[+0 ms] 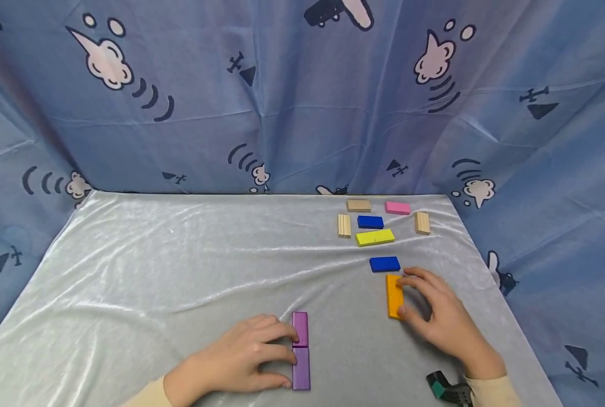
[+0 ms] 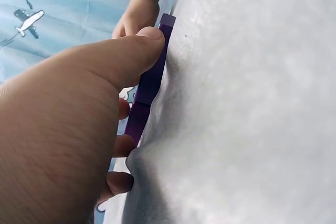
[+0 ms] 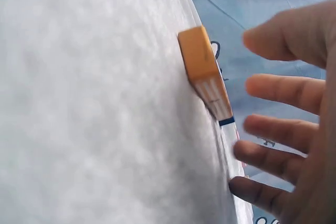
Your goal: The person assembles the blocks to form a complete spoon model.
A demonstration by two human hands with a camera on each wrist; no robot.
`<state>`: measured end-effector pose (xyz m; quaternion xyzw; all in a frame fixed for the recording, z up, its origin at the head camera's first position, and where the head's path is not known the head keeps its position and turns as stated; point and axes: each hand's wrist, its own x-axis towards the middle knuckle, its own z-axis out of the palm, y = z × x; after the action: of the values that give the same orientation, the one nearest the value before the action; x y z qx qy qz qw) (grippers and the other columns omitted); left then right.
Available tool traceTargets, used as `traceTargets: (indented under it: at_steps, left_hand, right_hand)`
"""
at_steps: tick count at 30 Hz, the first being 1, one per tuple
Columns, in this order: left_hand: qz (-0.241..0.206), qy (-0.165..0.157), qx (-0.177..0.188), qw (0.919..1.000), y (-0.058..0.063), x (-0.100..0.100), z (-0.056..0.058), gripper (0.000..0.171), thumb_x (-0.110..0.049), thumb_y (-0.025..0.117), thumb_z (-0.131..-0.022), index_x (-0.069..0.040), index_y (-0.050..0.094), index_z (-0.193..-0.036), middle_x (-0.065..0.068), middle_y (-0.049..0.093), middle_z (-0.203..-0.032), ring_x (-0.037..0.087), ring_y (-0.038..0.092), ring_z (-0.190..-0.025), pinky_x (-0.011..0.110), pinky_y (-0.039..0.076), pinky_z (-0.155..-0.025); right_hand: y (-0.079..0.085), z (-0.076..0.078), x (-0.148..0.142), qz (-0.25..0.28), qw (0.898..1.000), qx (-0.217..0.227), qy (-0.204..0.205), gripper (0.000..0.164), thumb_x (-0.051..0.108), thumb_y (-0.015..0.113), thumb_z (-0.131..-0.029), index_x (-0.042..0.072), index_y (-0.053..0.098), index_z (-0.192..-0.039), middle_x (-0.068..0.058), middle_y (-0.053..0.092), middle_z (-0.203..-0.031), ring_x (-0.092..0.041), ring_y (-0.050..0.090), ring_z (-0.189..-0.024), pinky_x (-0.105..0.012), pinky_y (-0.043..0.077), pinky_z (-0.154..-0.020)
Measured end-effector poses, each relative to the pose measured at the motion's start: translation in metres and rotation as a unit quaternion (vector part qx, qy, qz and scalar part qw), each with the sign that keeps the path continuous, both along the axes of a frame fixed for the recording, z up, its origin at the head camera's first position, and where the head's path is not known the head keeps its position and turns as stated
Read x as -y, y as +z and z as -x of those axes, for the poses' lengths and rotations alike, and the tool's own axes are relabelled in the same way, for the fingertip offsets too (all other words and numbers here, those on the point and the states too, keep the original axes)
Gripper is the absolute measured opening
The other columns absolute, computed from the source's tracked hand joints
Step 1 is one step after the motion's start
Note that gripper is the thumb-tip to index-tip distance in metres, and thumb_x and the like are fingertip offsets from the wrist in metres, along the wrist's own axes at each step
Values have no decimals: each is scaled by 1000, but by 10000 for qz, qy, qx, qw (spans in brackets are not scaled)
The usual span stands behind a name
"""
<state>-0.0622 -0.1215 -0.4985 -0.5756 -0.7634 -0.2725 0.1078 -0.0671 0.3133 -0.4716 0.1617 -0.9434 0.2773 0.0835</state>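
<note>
Two purple blocks lie end to end at the front middle: a redder purple block [image 1: 299, 328] and, nearer, a paler purple block [image 1: 301, 368]. My left hand [image 1: 249, 354] is along their left side, fingertips right at their edge. In the left wrist view the thumb [image 2: 121, 59] overlaps the nearer block. My right hand [image 1: 442, 316] hovers beside an orange block [image 1: 394, 297], its thumb and fingers spread apart. Seen from the right wrist, the orange block [image 3: 199, 56] lies on the cloth, with a gap between it and the fingers.
Just beyond the orange block lies a blue block [image 1: 385, 264]. Farther back are a yellow block [image 1: 375, 238], another blue block [image 1: 370, 222], a pink block [image 1: 397, 208] and several plain wood blocks [image 1: 344, 225]. A patterned blue curtain [image 1: 302, 113] stands behind the cloth-covered table [image 1: 155, 265].
</note>
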Motion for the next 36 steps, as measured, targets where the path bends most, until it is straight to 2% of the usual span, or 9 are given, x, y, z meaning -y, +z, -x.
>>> traceTargets:
  at_steps: [4, 14, 25, 36]
  left_hand:
    - [-16, -15, 19, 10000, -2, 0, -1, 27, -52, 79, -99, -27, 77, -110, -5, 65, -134, 9, 61, -108, 26, 49, -101]
    - [-33, -54, 36, 10000, -4, -1, 0, 27, -50, 79, -100, -26, 77, -112, -5, 65, -134, 10, 62, -108, 26, 50, -100]
    - [-152, -116, -141, 9997, -5, -1, 3, 29, -48, 82, -98, -26, 78, -117, -3, 66, -133, 11, 62, -108, 27, 50, -100]
    - [-57, -61, -241, 9997, -6, -1, 2, 31, -52, 80, -98, -26, 77, -115, -4, 65, -133, 11, 62, -107, 28, 50, -100]
  right_hand:
    - [-2, 1, -2, -150, 9996, 207, 147, 45, 26, 90, -90, 18, 71, -130, -11, 61, -151, -40, 55, -137, -70, 38, -108]
    - [-1, 1, -4, -328, 9980, 491, 213, 52, 21, 91, -84, 19, 71, -131, -11, 60, -155, -40, 56, -136, -69, 37, -108]
    - [0, 1, -5, -384, 9976, 500, 301, 54, 22, 94, -81, 19, 72, -131, -11, 59, -156, -40, 56, -136, -68, 37, -108]
    - [0, 2, -5, -425, 9976, 518, 151, 55, 30, 96, -81, 18, 74, -130, -12, 62, -152, -42, 56, -136, -71, 37, -110]
